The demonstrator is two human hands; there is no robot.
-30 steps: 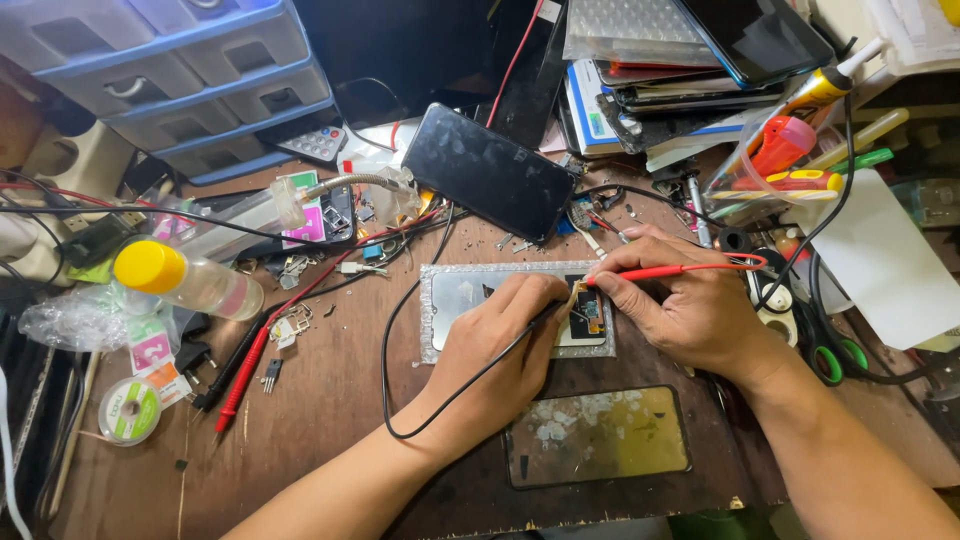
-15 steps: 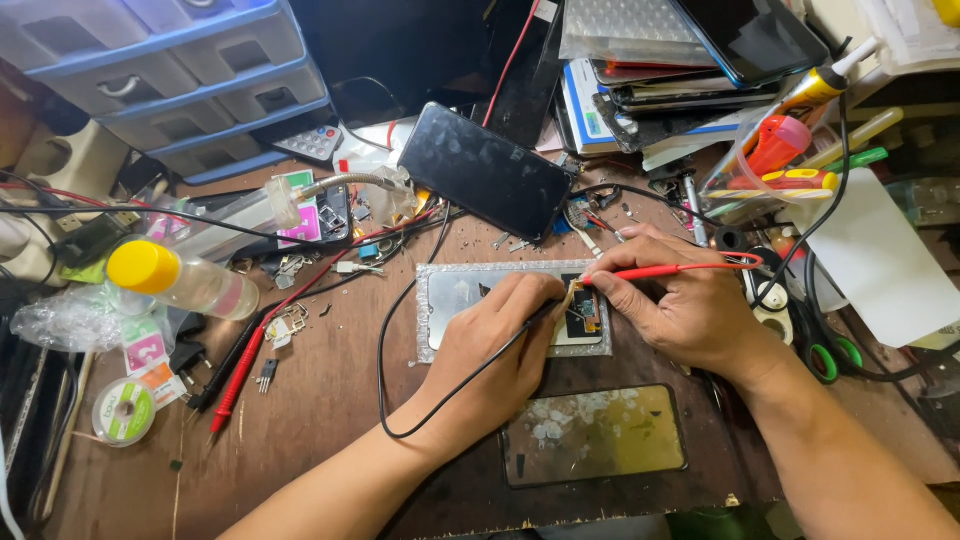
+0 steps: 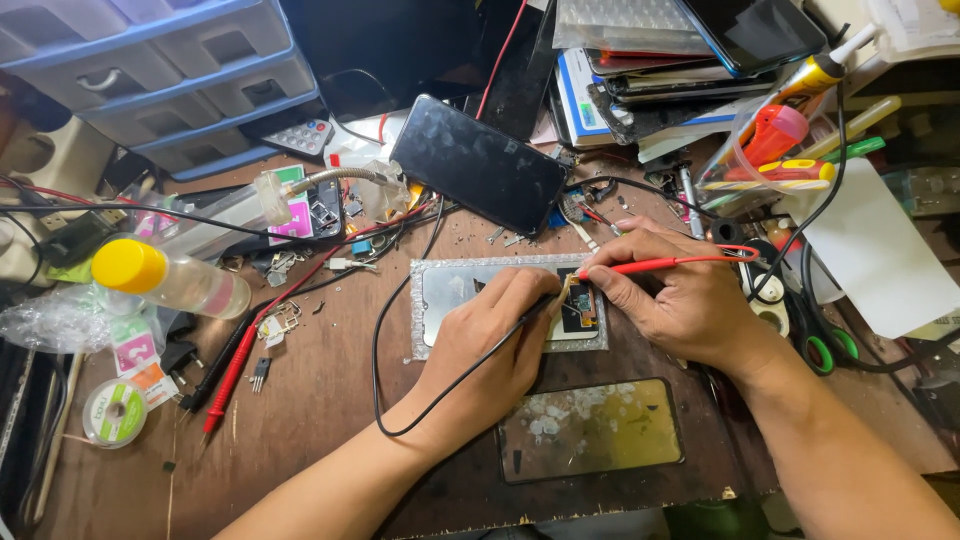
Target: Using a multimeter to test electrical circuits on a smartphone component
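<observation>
At 9 o'clock a clear bottle with a yellow cap [image 3: 165, 280] lies on the worn wooden bench [image 3: 320, 400]. At centre, the left hand [image 3: 490, 345] pinches a black probe [image 3: 535, 308], its tip on the circuit board [image 3: 578, 308] inside the opened phone [image 3: 455, 295]. Toward 3 o'clock, the right hand [image 3: 670, 295] pinches a red probe [image 3: 650, 265] on the same board. A dark phone [image 3: 478, 162] lies at 12 o'clock.
</observation>
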